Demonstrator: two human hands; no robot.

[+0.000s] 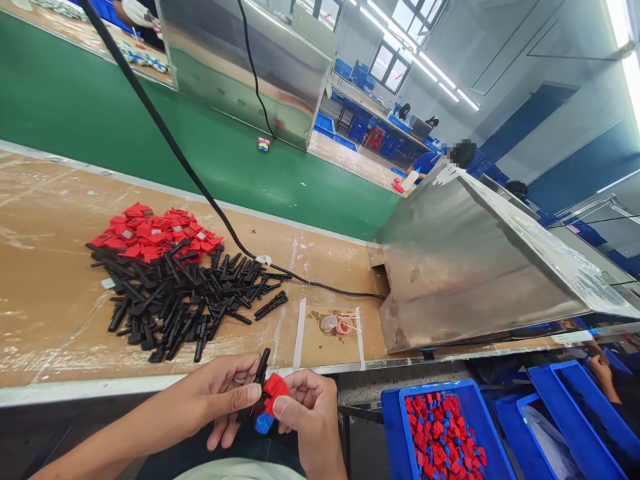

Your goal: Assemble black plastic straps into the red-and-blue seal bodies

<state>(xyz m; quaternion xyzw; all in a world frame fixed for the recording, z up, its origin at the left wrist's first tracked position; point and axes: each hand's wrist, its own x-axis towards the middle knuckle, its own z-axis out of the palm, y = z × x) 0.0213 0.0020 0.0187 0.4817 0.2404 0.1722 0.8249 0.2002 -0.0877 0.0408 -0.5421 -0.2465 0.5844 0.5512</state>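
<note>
My left hand (227,398) is closed on a slim black part (263,367), held upright between thumb and fingers. Beside it, my right hand (310,407) pinches a red piece (275,387) with a blue piece (264,423) at its lower end. The black and red parts meet or nearly meet; fingers hide the exact contact. On the table (50,320) lies a pile of black parts (175,307), with a heap of red pieces (155,233) behind it.
A small pink cup (344,325) stands between white tape strips at the table edge. A black cable (190,173) crosses to a metal box (465,267). Blue bins (400,427) with red and blue pieces stand lower right. A person's hand (603,373) shows far right.
</note>
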